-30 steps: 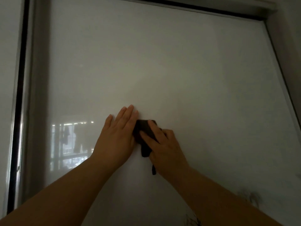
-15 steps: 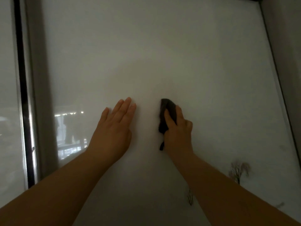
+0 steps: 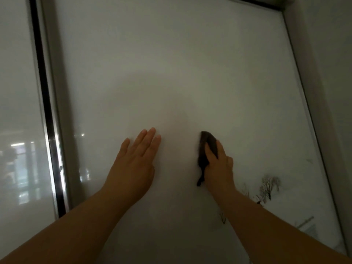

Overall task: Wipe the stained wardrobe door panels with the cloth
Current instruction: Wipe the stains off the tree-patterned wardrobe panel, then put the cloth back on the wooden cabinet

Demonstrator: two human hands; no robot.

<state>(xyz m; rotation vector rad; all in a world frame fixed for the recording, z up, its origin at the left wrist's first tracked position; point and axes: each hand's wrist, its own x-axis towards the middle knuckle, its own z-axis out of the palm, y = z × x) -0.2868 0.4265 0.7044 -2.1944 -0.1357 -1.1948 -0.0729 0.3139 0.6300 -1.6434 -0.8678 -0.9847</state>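
Observation:
A glossy white wardrobe door panel (image 3: 171,63) fills the view. My right hand (image 3: 219,168) presses a small dark cloth (image 3: 204,149) flat against the panel right of centre; a loose corner of the cloth hangs down beside my wrist. My left hand (image 3: 136,162) lies flat on the panel to the left of the cloth, fingers together and pointing up, holding nothing. A gap of bare panel separates the two hands.
A dark vertical frame strip (image 3: 47,115) divides this panel from a second glossy panel (image 3: 17,92) at the left, which shows bright reflections. Dark tree-shaped markings (image 3: 268,185) sit on the panel at lower right. The door's right edge frame (image 3: 304,92) slants down the right side.
My right hand has carried the cloth to the right, away from my left hand, which it touched a second ago. My left hand stays flat on the panel. The view shifted slightly.

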